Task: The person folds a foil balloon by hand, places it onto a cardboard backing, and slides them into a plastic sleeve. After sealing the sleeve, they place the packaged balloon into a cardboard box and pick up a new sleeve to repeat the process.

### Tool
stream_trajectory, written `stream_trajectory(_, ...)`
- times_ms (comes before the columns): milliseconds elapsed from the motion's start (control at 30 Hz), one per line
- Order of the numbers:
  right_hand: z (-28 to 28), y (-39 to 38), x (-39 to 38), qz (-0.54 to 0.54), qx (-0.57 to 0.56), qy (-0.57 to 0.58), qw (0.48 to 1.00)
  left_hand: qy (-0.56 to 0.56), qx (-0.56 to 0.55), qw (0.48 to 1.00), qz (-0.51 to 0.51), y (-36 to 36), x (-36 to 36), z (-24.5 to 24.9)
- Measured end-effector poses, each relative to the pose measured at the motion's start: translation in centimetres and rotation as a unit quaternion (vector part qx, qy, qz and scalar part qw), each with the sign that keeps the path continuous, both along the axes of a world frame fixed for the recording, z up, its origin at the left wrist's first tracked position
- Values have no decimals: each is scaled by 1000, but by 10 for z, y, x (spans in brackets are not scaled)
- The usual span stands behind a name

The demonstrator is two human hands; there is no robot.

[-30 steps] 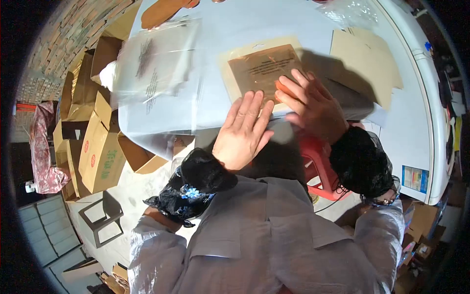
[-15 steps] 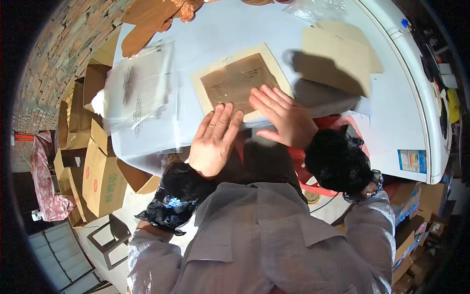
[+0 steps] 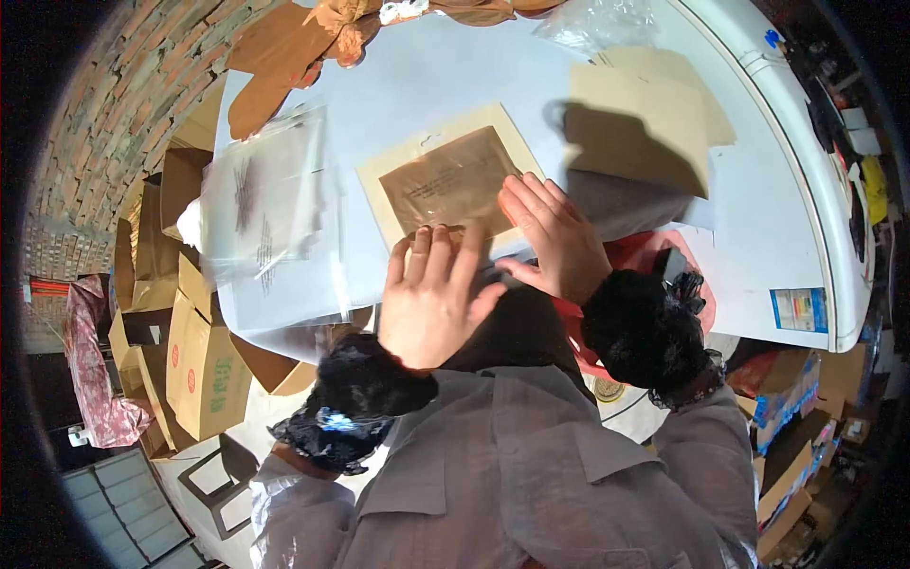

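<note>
A cream card sheet (image 3: 379, 194) lies tilted on the white table in front of me. On it rests a flat brown item in a clear plastic bag (image 3: 445, 175), with small dark print. My left hand (image 3: 431, 299) has its fingers stretched over the near edge of the bag and card; the fingertips are slightly blurred. My right hand (image 3: 559, 237) lies with fingers out flat at the right near corner, touching the card. Both hands are open and grip nothing. Black lacy cuffs (image 3: 645, 327) cover my wrists.
Clear printed plastic bags (image 3: 270, 190) are stacked at left. More cream cards (image 3: 645, 123) lie at right under a shadow. Brown fabric pieces (image 3: 261, 90) and crumpled clear plastic (image 3: 607, 24) are along the far side. Cardboard boxes (image 3: 204, 360) stand left of the table; a red container (image 3: 687, 256) sits near its edge.
The card and bag sit slightly lower and further left in view. My left hand has shifted right along the near edge, closer to my right hand, which stays at the right corner.
</note>
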State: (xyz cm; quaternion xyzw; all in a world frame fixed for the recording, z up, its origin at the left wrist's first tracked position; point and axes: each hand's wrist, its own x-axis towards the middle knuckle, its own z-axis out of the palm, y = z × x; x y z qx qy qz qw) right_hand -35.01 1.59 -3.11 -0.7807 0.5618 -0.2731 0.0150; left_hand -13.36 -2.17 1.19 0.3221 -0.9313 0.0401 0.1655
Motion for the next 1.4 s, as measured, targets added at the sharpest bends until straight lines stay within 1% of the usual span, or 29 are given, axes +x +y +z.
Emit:
stream_trajectory(67,0,-1,-1,-1,1,13,1000,-19,-42,999,22,4,-14,-7)
stream_trajectory(100,0,0,0,-3,4,17,1000,-29,-37,999,22,3,-17,-16)
stream_trajectory(133,1,4,0,-8,8,16,1000,-61,-76,995,31,4,-19,-23)
stream_trajectory(200,10,9,-4,-20,8,16,1000,-67,-104,991,42,7,-19,-31)
stream_trajectory(300,20,36,2,-80,20,-18,996,-73,-124,988,53,10,-18,-37)
stream_trajectory(400,-2,58,10,-116,-30,-55,991,-77,-168,980,78,14,-22,-50)
stream_trajectory(500,-12,62,17,-146,-48,-73,985,-81,-189,974,95,18,-25,-54)
stream_trajectory(600,-12,63,21,-175,-94,-45,979,-78,-167,979,87,20,-26,-47)
stream_trajectory(700,-12,65,26,-215,-48,-90,971,-41,-103,991,77,17,-27,-38)
stream_trajectory(800,-8,60,29,-233,-86,-66,966,-32,-35,995,83,19,-34,-24)
stream_trajectory(833,-10,57,27,-217,-103,-69,968,-20,-71,995,74,17,-34,-27)
stream_trajectory(1033,-6,49,24,-213,-91,-66,971,-17,-58,993,97,15,-39,-36)
stream_trajectory(1133,-4,49,12,-164,-103,-56,979,-52,-110,988,96,18,-38,-33)
stream_trajectory(1167,2,48,7,-152,-127,-70,978,-64,-134,984,95,19,-37,-35)
stream_trajectory(1267,24,32,-25,-141,-142,-66,977,-102,-152,977,114,23,-38,-38)
stream_trajectory(1300,41,20,-35,-156,-173,-44,971,-102,-154,976,116,23,-38,-40)
stream_trajectory(1400,63,-33,-73,-171,-162,-34,971,-111,-170,972,117,20,-37,-44)
